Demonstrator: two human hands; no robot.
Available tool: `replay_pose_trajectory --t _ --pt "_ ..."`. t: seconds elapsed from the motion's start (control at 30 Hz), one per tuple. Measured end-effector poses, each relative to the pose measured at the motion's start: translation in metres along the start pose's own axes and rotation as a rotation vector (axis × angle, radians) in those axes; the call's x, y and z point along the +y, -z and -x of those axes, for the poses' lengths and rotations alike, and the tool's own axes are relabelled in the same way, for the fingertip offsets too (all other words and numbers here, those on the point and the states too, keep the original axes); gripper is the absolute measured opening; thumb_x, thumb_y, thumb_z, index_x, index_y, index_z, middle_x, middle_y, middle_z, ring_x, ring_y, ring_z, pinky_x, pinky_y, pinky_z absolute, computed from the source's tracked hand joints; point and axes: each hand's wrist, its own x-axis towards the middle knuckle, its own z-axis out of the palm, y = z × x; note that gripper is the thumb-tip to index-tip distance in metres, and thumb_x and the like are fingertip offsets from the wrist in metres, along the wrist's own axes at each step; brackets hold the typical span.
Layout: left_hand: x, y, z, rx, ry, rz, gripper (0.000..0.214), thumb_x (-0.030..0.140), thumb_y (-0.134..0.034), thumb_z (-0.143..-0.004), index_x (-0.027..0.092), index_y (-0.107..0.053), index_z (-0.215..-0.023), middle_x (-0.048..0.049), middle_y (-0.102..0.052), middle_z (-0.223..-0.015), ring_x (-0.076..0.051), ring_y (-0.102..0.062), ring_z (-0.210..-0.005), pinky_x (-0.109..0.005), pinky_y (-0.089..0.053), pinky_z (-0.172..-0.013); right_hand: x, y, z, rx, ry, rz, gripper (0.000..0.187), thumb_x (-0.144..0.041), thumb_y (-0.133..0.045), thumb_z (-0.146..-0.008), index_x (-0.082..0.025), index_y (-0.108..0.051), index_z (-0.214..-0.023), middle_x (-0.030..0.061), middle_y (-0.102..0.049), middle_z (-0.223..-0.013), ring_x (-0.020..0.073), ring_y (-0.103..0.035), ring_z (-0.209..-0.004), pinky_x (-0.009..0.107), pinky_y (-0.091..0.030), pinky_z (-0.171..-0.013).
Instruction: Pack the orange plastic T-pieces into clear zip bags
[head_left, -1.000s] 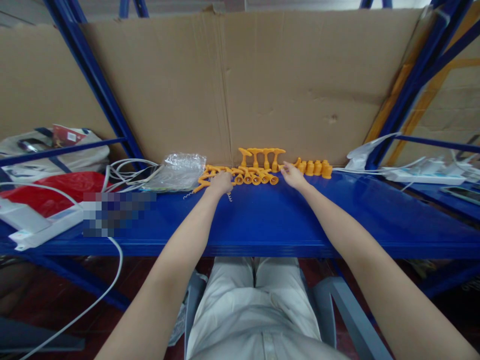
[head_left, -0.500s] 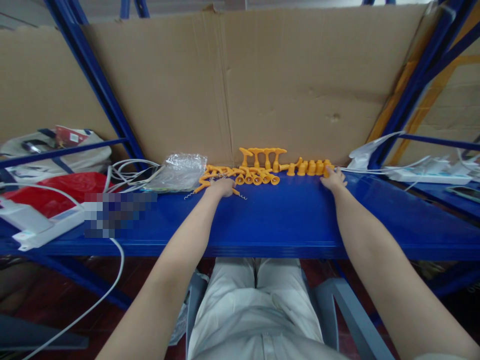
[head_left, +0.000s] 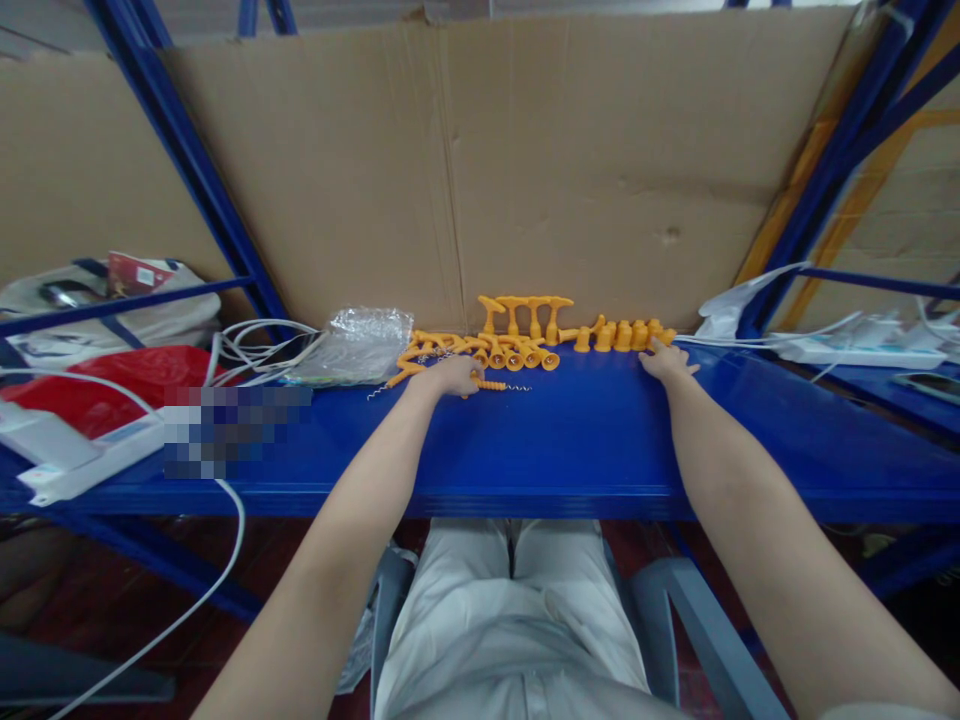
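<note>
My left hand [head_left: 456,376] is closed around an orange corkscrew [head_left: 493,385], whose metal spiral points right just above the blue shelf. Behind that hand lies a pile of orange corkscrew parts [head_left: 427,345] with bare spirals. Beside the pile, several orange corkscrews [head_left: 514,359] lie with their bell-shaped ends facing me. My right hand [head_left: 670,364] has its fingers on an orange cup-shaped sleeve [head_left: 663,338] at the right end of a row of orange sleeves [head_left: 604,337]. The fingers partly hide that sleeve.
Several T-shaped orange corkscrews [head_left: 525,315] stand upright against the cardboard wall [head_left: 585,170]. On the left of the blue shelf [head_left: 540,440] are a clear plastic bag [head_left: 364,345], white cables [head_left: 262,340] and a power strip [head_left: 97,460]. A blue post [head_left: 832,170] rises at right.
My left hand has moved slightly right and lifted a corkscrew, which now points right. My right hand stays at the row's end, where the sleeve has tipped or shifted a little.
</note>
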Motion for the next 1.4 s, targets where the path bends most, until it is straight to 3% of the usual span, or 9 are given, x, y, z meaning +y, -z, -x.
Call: replay_pose_trajectory --t 0.23,0.4,0.57,0.77,0.97,1.4 --pt "0.006 -0.008 -0.004 0.301 -0.035 0.133 0.041 0.019 -0.053 -0.083 0.021 -0.067 -0.121 -0.0051 -0.073 -0.109 -0.022 -0.068 -0.101 -0.028 -0.049 -0.092 -0.007 0.010 0.009 0.166 0.027 -0.191 0.035 -0.028 -0.042 -0.094 -0.022 -0.057 -0.125 0.0173 -0.057 -0.130 0.0339 -0.056 -0.121 0.059 -0.037 -0.101" --pt "0.004 -0.016 -0.012 0.388 -0.022 0.116 0.038 0.021 -0.053 -0.083 0.023 -0.067 -0.119 -0.0055 -0.073 -0.110 -0.024 -0.067 -0.106 -0.030 -0.049 -0.094 -0.035 0.012 0.010 0.202 0.328 -0.258 0.035 -0.018 -0.050 -0.088 -0.021 -0.051 -0.122 0.0132 -0.063 -0.124 0.0268 -0.059 -0.117 0.038 -0.044 -0.097" --pt "0.001 -0.019 -0.015 0.416 0.002 0.126 0.037 0.021 -0.053 -0.084 0.022 -0.066 -0.119 -0.0064 -0.073 -0.112 -0.024 -0.067 -0.106 -0.030 -0.050 -0.093 -0.069 0.003 0.030 0.002 0.740 -0.129 0.034 -0.010 -0.064 -0.076 -0.019 -0.061 -0.108 0.0100 -0.070 -0.115 0.0249 -0.065 -0.109 0.033 -0.047 -0.093" --pt "0.001 -0.018 -0.015 0.421 0.008 0.137 0.037 0.021 -0.052 -0.086 0.021 -0.065 -0.121 -0.0077 -0.073 -0.112 -0.024 -0.067 -0.105 -0.032 -0.050 -0.093 -0.094 -0.003 0.060 -0.156 0.994 -0.021 0.026 -0.011 -0.069 -0.073 -0.018 -0.068 -0.099 0.0072 -0.074 -0.105 0.0247 -0.069 -0.099 0.033 -0.050 -0.087" --pt "0.002 -0.018 -0.015 0.422 0.008 0.127 0.036 0.022 -0.052 -0.086 0.022 -0.065 -0.120 -0.0073 -0.072 -0.114 -0.025 -0.066 -0.109 -0.032 -0.050 -0.093 -0.099 -0.006 0.066 -0.142 1.084 -0.013 0.031 -0.014 -0.070 -0.075 -0.020 -0.067 -0.105 0.0064 -0.074 -0.107 0.0231 -0.069 -0.099 0.032 -0.051 -0.086" --pt "-0.001 -0.018 -0.016 0.427 0.031 0.115 0.038 0.022 -0.051 -0.085 0.023 -0.064 -0.120 -0.0064 -0.073 -0.114 -0.024 -0.066 -0.109 -0.032 -0.049 -0.095 -0.099 -0.007 0.063 -0.140 1.096 -0.053 0.033 -0.011 -0.066 -0.076 -0.018 -0.067 -0.108 0.0095 -0.073 -0.111 0.0245 -0.068 -0.102 0.035 -0.051 -0.090"
